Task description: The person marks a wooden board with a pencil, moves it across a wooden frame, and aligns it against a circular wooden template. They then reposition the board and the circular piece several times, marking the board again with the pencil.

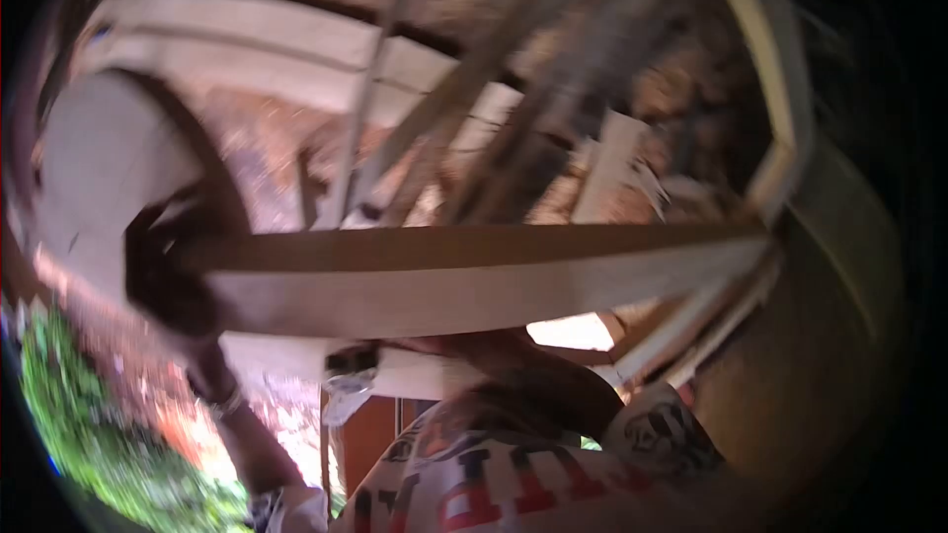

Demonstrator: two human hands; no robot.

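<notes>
A long pale wooden board (474,286) lies across the middle of the view, its narrow upper side in shadow. Dark and blurred, my left hand (170,266) is wrapped round the board's left end, with a band on the wrist below. My right forearm (558,375) bends in from the lower right and reaches beneath the board. The right hand's fingers are hidden or too dark to make out. Behind my left hand is a large round-ended wooden piece (109,158).
Long timber (247,39) lies across the upper left. Blurred poles (454,89) and wood scraps (617,158) are beyond the board. A pale curved wooden strip (770,49) stands at the upper right. Green plants (89,434) show at the lower left.
</notes>
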